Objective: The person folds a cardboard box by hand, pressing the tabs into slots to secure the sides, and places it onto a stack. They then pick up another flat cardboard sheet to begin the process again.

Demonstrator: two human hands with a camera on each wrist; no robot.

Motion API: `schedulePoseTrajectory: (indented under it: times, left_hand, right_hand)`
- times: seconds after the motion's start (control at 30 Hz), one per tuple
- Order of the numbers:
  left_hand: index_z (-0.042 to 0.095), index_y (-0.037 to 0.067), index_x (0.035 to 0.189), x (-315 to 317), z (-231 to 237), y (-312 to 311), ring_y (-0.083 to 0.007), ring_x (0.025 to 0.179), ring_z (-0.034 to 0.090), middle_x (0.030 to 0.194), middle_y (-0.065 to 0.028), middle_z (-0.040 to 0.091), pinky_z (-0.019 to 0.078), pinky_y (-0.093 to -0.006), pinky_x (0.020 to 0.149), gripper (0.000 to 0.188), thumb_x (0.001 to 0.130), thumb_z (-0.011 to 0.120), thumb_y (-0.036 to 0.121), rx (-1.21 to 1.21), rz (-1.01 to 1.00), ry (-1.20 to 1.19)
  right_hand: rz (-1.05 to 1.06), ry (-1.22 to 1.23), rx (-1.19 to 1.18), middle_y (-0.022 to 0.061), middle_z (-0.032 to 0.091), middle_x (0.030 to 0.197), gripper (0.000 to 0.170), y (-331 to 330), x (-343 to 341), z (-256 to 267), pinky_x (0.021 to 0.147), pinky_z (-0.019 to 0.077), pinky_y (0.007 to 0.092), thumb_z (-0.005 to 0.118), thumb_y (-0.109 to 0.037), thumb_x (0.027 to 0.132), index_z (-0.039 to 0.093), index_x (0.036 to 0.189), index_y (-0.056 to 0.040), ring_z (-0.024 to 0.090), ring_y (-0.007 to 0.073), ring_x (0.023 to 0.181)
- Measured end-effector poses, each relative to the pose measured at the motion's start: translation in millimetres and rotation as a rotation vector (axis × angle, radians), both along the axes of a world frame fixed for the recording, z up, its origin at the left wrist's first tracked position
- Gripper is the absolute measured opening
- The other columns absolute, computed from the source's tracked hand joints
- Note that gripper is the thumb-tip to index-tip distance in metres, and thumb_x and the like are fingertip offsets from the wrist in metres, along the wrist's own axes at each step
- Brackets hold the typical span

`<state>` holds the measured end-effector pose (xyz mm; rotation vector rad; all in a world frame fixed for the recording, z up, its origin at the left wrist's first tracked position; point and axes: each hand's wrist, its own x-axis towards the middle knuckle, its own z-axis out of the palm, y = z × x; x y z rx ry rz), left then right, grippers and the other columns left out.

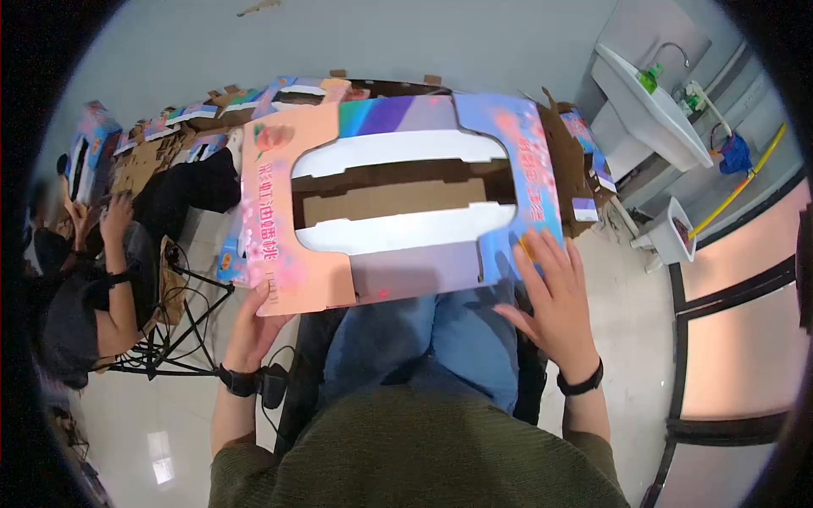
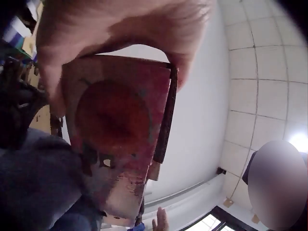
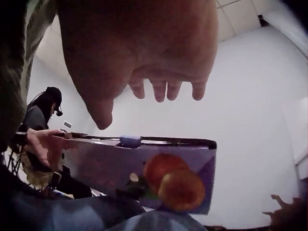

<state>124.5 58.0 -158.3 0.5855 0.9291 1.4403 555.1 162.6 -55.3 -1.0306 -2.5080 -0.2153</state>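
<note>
A printed cardboard carton in peach, blue and purple is held up over the person's lap. White flaps edge the long oval opening in its top, and bare brown cardboard shows inside. At the near left corner the left hand grips the carton. In the left wrist view the thumb and fingers of the left hand straddle the carton's end. Fingers spread, the right hand lies over the near right corner in the head view. From the right wrist, the fingertips appear straight above the carton's side.
Brown cardboard and more printed cartons spread behind and left. Another person sits at left near a black tripod stand. At right are a white sink, a white bin and a yellow pole.
</note>
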Motion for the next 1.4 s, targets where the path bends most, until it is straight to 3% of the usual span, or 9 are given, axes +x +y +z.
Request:
schedulePoseTrajectory:
  times: [0.23, 0.33, 0.4, 0.53, 0.7, 0.9, 1.0, 1.2, 1.4]
  left_hand:
    - [0.047, 0.001, 0.145, 18.1, 17.7, 17.1, -0.0258, 0.127, 0.058, 0.139, -0.0141, 0.06, 0.0414, -0.0431, 0.112, 0.051, 0.103, 0.059, 0.027, -0.184, -0.04, 0.354]
    - [0.047, -0.001, 0.145, 44.7, 23.0, 26.1, -0.0338, 0.128, 0.056, 0.141, -0.0192, 0.057, 0.0398, -0.0474, 0.111, 0.058, 0.096, 0.065, 0.022, 0.206, 0.373, 1.501]
    - [0.046, -0.003, 0.145, 81.5, 61.0, 20.9, -0.0402, 0.133, 0.049, 0.145, -0.0239, 0.05, 0.0379, -0.0519, 0.111, 0.066, 0.087, 0.071, 0.018, 0.472, 0.378, 1.949]
    - [0.046, -0.003, 0.145, 170.7, 81.6, 19.3, -0.0372, 0.144, 0.041, 0.152, -0.0227, 0.045, 0.0298, -0.0552, 0.118, 0.087, 0.077, 0.084, 0.036, 0.699, -0.079, 1.804]
    - [0.041, -0.007, 0.148, 208.4, 47.2, 60.0, -0.0331, 0.15, 0.034, 0.157, -0.023, 0.039, 0.0242, -0.0545, 0.122, 0.107, 0.067, 0.085, 0.048, 0.725, -0.055, 1.858]
    - [0.042, -0.004, 0.148, 219.9, 16.6, 74.6, -0.0313, 0.149, 0.035, 0.158, -0.0213, 0.04, 0.0284, -0.0497, 0.122, 0.099, 0.072, 0.079, 0.046, 0.713, 0.061, 2.077]
    - [0.052, -0.004, 0.142, 223.8, 10.9, 76.8, -0.0297, 0.146, 0.041, 0.152, -0.0206, 0.049, 0.0304, -0.0468, 0.12, 0.055, 0.094, 0.055, 0.023, 0.723, 0.129, 1.988]
    - [0.042, -0.005, 0.149, 220.5, 9.5, 77.4, -0.0317, 0.148, 0.038, 0.157, -0.0218, 0.041, 0.0286, -0.0471, 0.122, 0.088, 0.078, 0.076, 0.036, 0.725, 0.143, 2.154]
    - [0.038, -0.006, 0.15, 217.4, 13.1, 75.8, -0.0326, 0.149, 0.037, 0.158, -0.0231, 0.04, 0.0262, -0.0475, 0.123, 0.079, 0.085, 0.066, 0.03, 0.722, 0.042, 2.002]
  right_hand:
    - [0.053, -0.08, -0.137, 0.0153, 0.045, 0.154, 0.087, -0.5, 3.8, -11.7, 0.122, 0.0251, 0.0577, 0.087, -0.038, 0.069, 0.051, 0.143, -0.0084, 0.041, 0.032, 0.145]
    - [0.069, -0.09, -0.126, 0.0143, 0.047, 0.149, 0.081, 0.6, 1.9, -6.8, 0.122, 0.0248, 0.0579, 0.086, -0.038, 0.07, 0.054, 0.138, -0.0077, 0.042, 0.0316, 0.143]
    - [0.078, -0.09, -0.121, 0.0135, 0.049, 0.146, 0.079, -1.8, -1.9, -5.9, 0.122, 0.025, 0.058, 0.087, -0.037, 0.07, 0.054, 0.136, -0.0074, 0.044, 0.0324, 0.14]
    - [0.099, -0.11, -0.104, 0.0121, 0.052, 0.137, 0.078, -2.6, -8.5, -4.5, 0.121, 0.0274, 0.0576, 0.087, -0.033, 0.069, 0.054, 0.135, -0.006, 0.048, 0.0322, 0.133]
    - [0.16, -0.15, -0.122, 0.0129, 0.054, 0.126, 0.076, -2.6, -15.4, 8.3, 0.113, 0.0366, 0.0521, 0.087, -0.03, 0.068, 0.054, 0.131, -0.0044, 0.053, 0.0316, 0.122]
    - [0.285, -0.287, -0.188, 0.0111, 0.054, 0.112, 0.068, 15.1, -23.8, 14.2, 0.093, 0.047, 0.0448, 0.088, -0.031, 0.066, 0.056, 0.12, -0.0049, 0.056, 0.0305, 0.109]
    - [0.315, -0.384, -0.206, 0.0104, 0.054, 0.107, 0.063, 18.7, -31.9, 19.6, 0.086, 0.0505, 0.0427, 0.088, -0.034, 0.067, 0.056, 0.113, -0.0053, 0.059, 0.0301, 0.105]
    - [0.4, -0.458, -0.327, 0.0117, 0.061, 0.097, 0.05, 33.2, -34.3, 31.0, 0.078, 0.0542, 0.0428, 0.083, -0.042, 0.074, 0.064, 0.101, -0.0054, 0.065, 0.0316, 0.096]
    - [0.447, -0.646, -0.414, 0.0076, 0.066, 0.086, 0.033, 42.4, -45.3, 35.2, 0.072, 0.0547, 0.0432, 0.08, -0.038, 0.078, 0.072, 0.084, -0.0066, 0.068, 0.0293, 0.088]
